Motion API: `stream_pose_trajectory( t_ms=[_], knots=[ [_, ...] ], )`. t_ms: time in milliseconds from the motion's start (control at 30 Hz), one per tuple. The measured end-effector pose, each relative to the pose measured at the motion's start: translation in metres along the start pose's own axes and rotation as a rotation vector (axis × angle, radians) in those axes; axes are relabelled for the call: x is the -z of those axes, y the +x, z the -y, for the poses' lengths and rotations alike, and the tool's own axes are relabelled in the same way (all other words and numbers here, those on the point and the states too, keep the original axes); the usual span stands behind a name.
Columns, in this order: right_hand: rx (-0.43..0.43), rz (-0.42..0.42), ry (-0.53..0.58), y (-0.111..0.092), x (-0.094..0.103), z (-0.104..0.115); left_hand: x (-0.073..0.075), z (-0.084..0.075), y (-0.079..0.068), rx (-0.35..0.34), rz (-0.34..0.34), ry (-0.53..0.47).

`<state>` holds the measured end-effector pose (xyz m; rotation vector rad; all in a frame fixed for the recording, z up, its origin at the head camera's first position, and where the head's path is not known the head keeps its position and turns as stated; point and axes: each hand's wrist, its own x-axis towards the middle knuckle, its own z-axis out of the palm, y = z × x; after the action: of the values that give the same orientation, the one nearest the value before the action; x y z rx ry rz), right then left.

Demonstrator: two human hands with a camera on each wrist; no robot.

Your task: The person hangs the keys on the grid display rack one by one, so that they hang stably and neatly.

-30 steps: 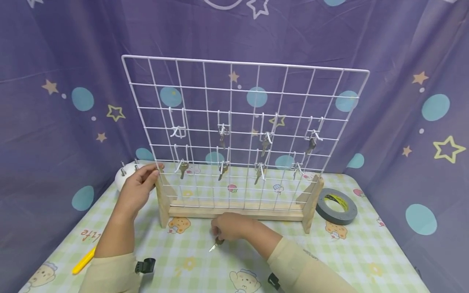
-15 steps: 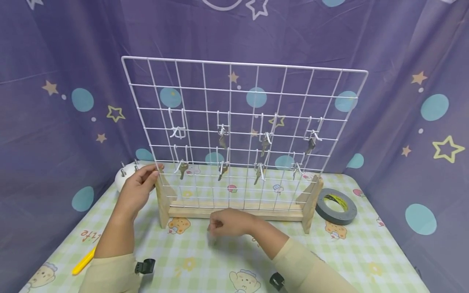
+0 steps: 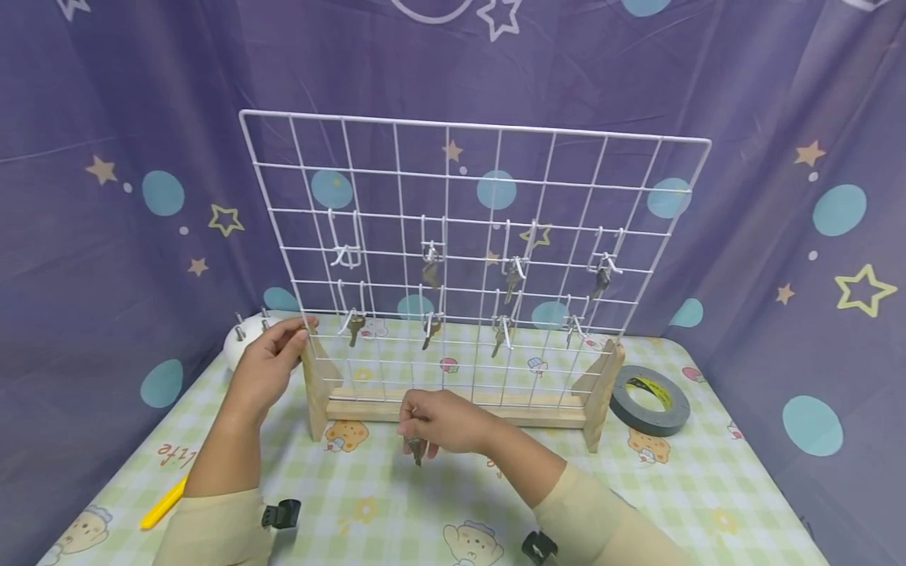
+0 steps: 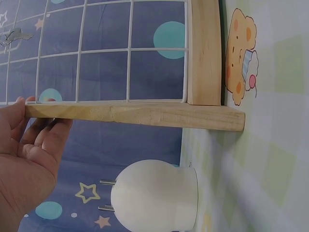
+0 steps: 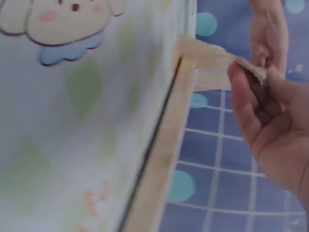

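Observation:
In the head view a white wire grid rack (image 3: pixel 474 126) stands on a wooden base (image 3: pixel 382 410). My left hand (image 3: pixel 265 369) grips the top of its left wooden upright (image 4: pixel 145 116), thumb and fingers on opposite sides. Low in front of the base, my right hand (image 3: pixel 449 423) pinches a key (image 3: pixel 414 450) between thumb and fingers; the right wrist view also catches this key (image 5: pixel 253 71). Several keys, one a key (image 3: pixel 356 328) at lower left, hang from white hooks in two rows. The upper-left hook (image 3: pixel 345 256) bears no key.
Right of the rack lies a roll of grey tape (image 3: pixel 661 424). A white rounded object (image 4: pixel 149 198) with metal prongs stands behind the left upright. Near my left forearm is a yellow stick-like item (image 3: pixel 163 503). A patterned purple curtain (image 3: pixel 750 259) surrounds the table.
My right hand has lifted the key from close to the tablecloth and turned it, so it now points down below the fingers. My left hand keeps its place on the upright.

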<state>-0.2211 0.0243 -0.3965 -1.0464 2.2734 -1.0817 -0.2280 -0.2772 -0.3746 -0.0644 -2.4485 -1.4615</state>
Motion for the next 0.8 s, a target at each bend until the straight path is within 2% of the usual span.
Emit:
stream_pose_trajectory(
  t_ms=[100,167,367,467,633,800],
  knots=[
    [-0.001,-0.025,-0.071,-0.003,0.001,0.014,0.0,0.0,-0.001,-0.005,0.002,0.005],
    [0.021,-0.041,-0.078,-0.005,0.003,0.022,0.001,0.0,0.0,-0.011,0.002,0.0],
    [0.111,-0.065,-0.006,-0.007,0.009,0.045,0.0,0.001,0.001,-0.013,-0.002,-0.013],
    [0.129,-0.067,0.003,-0.008,0.013,0.059,0.0,0.001,0.001,-0.006,-0.004,-0.019],
    [0.161,-0.148,0.021,-0.008,0.022,0.083,0.0,0.001,0.001,-0.012,-0.008,-0.031],
    [0.22,-0.215,0.11,-0.007,0.031,0.1,0.0,0.001,0.001,-0.013,-0.009,-0.02]
  ],
)
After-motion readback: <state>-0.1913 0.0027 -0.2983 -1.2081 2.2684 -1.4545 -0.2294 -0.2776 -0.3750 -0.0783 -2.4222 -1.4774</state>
